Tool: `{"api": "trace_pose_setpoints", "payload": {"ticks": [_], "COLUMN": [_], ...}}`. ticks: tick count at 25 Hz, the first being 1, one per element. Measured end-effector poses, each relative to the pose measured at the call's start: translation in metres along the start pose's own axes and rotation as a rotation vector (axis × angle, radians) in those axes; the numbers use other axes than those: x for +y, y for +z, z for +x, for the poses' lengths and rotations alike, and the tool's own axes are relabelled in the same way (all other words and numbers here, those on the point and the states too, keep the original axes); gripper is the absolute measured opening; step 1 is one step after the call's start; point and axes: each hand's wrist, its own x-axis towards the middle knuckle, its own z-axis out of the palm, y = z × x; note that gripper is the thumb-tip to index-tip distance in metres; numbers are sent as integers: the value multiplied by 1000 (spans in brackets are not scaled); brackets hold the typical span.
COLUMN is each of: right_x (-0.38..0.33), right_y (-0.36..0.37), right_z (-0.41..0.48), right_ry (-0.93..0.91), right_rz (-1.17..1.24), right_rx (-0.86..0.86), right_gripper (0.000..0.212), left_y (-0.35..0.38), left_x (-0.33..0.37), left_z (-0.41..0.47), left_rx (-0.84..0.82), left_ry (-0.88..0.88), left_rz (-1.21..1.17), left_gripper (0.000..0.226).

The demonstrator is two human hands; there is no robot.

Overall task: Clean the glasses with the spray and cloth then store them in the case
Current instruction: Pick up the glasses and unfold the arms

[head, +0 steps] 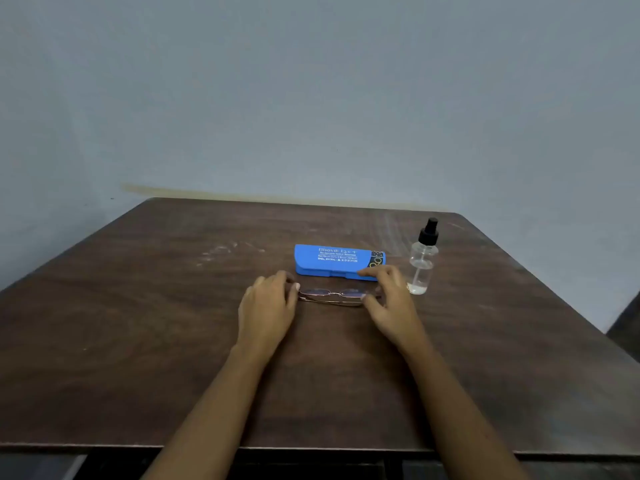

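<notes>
Thin metal-framed glasses (pixel 332 296) lie folded on the dark wooden table (pixel 138 323). My left hand (pixel 268 306) pinches their left end with curled fingers. My right hand (pixel 389 299) pinches their right end between thumb and fingers. Just behind the glasses lies a closed blue case (pixel 332 259) with white print. A clear spray bottle (pixel 423 261) with a black nozzle stands upright to the right of the case, close to my right hand. No cloth is in view.
A plain grey-blue wall (pixel 311 98) rises behind the table's far edge. The table's near edge runs along the bottom of the view, and a dark object (pixel 627 327) shows past its right edge.
</notes>
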Motion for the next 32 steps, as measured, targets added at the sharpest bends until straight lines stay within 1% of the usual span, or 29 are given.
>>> {"api": "trace_pose_setpoints", "payload": {"ticks": [2,4,7,12,14,17,19,21,25,27,32], "right_x": [-2,-4,1,3,3,1,1,2,5,6,5], "right_y": [-2,-2,2,3,4,3,2,1,2,2,1], "right_z": [1,1,3,6,6,7,7,6,7,7,8], "right_ry": [40,54,59,109,130,206,261,302,322,319,283], "right_rz": [38,21,30,87,150,336,461,533,627,662,670], "right_rx": [-6,-23,-15,32,44,75,102,119,143,153,173], "right_gripper": [39,41,43,39,36,33,39,41,37,35,30], "left_y": [2,4,5,5,4,2,2,3,5,5,2], "left_x": [-4,-9,-10,-11,-11,-9,-10,-10,-12,-12,-7], "left_z": [3,7,5,8,9,9,9,9,10,9,10], "left_rx": [0,-30,-48,-46,-33,-21,-10,-8,-7,-5,59], "left_ry": [-31,-62,-56,-52,-34,-52,-64,-68,-117,-93,-19], "left_rz": [-45,-78,-126,-242,-306,-404,-441,-430,-439,-451,-510], "left_gripper": [19,16,12,16,19,22,23,22,14,11,17]}}
